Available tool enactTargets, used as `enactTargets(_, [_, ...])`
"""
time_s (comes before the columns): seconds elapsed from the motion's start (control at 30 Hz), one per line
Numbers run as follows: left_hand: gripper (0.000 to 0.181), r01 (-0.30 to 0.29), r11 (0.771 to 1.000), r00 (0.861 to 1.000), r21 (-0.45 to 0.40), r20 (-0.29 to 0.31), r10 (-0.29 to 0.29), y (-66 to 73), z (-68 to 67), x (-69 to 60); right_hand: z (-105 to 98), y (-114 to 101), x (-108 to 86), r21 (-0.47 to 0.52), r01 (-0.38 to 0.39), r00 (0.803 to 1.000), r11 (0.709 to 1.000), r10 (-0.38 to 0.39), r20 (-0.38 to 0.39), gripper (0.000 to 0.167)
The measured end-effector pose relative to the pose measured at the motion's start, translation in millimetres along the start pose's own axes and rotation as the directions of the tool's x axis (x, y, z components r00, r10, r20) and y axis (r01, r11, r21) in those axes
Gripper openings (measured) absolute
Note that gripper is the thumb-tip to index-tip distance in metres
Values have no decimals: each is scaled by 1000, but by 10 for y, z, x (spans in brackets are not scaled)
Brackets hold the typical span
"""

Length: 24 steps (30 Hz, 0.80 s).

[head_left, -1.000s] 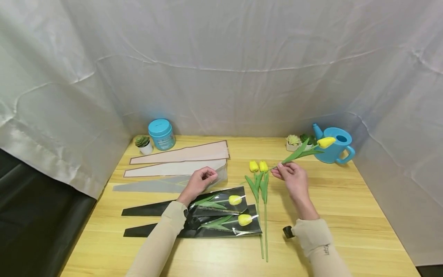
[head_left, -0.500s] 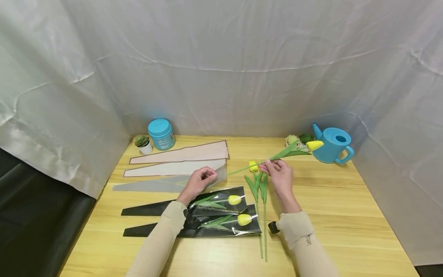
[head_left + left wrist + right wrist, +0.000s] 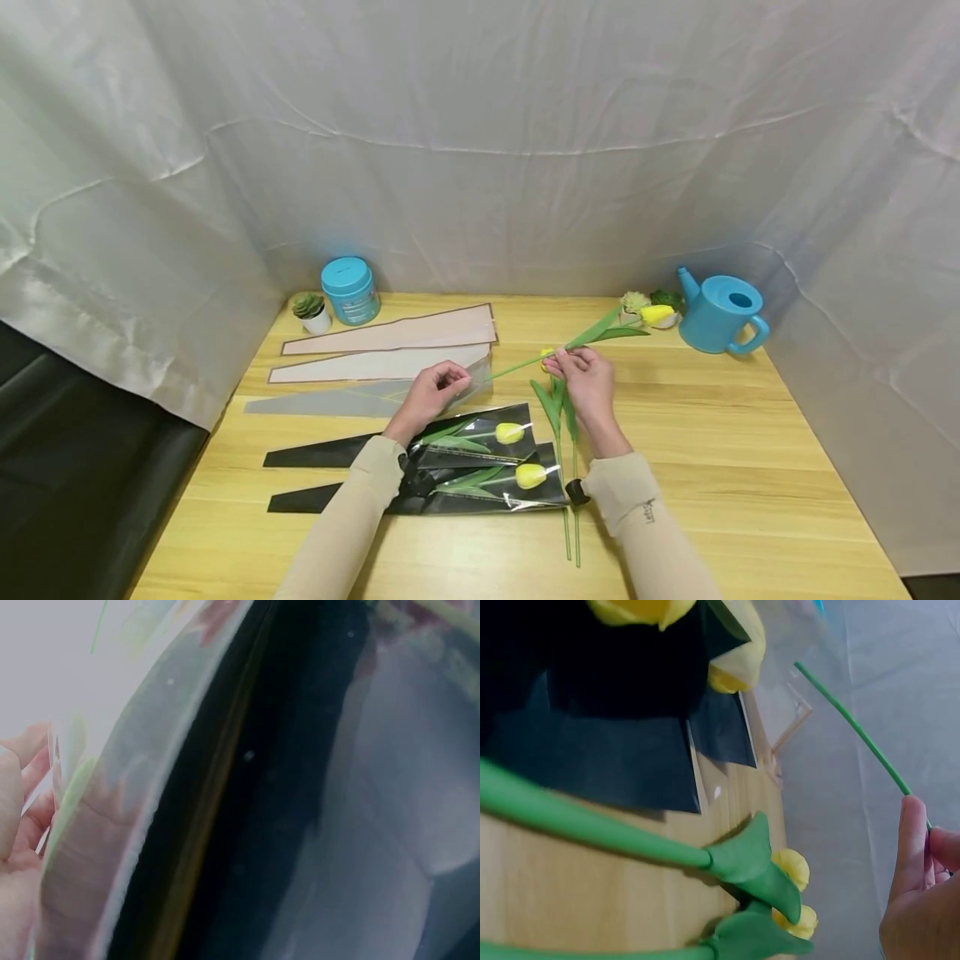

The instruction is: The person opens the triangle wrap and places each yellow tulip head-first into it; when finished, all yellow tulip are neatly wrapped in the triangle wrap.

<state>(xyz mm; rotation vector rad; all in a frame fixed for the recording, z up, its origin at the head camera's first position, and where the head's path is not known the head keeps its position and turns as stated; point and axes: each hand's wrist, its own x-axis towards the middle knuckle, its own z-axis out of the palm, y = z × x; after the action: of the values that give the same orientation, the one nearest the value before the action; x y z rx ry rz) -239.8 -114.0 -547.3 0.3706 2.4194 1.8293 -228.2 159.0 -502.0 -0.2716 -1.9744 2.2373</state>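
Note:
In the head view my left hand [image 3: 429,398] pinches the clear film near the wide end of a grey-and-clear flower sleeve [image 3: 322,402], which also shows between the fingers in the left wrist view. My right hand [image 3: 588,387] pinches the green stem of a yellow tulip [image 3: 657,316] just below its leaves. The bloom points to the right, and the stem's free end lies at the sleeve's wide end; whether it is inside I cannot tell. Beneath the right hand, two more tulips lie on the table, their yellow blooms [image 3: 790,868] partly hidden in the head view.
Two black sleeves [image 3: 322,452] with a yellow tulip each lie under the left forearm. A pink sleeve [image 3: 397,329] and a white sleeve [image 3: 375,364] lie behind. A blue jar [image 3: 351,292], a succulent [image 3: 311,312] and a blue watering can [image 3: 720,312] stand at the back.
My right hand has moved left with the tulip, bringing the stem's free end to the grey sleeve's wide end. The left hand has kept its place.

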Motion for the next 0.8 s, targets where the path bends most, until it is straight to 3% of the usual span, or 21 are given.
enactTargets(0.1, [12, -3, 1000, 1000, 7, 9, 3, -19, -4, 12, 23, 24, 9, -3, -17, 1000, 1000, 17, 10, 30])
enactTargets(0.33, [14, -7, 1000, 1000, 30, 20, 6, -293, -21, 125, 103, 67, 32, -9, -43, 999, 999, 44, 17, 27])
enactTargets(0.8, [17, -80, 997, 996, -6, 26, 80, -302, -35, 101, 290, 173, 8, -8, -71, 992, 997, 71, 101, 24])
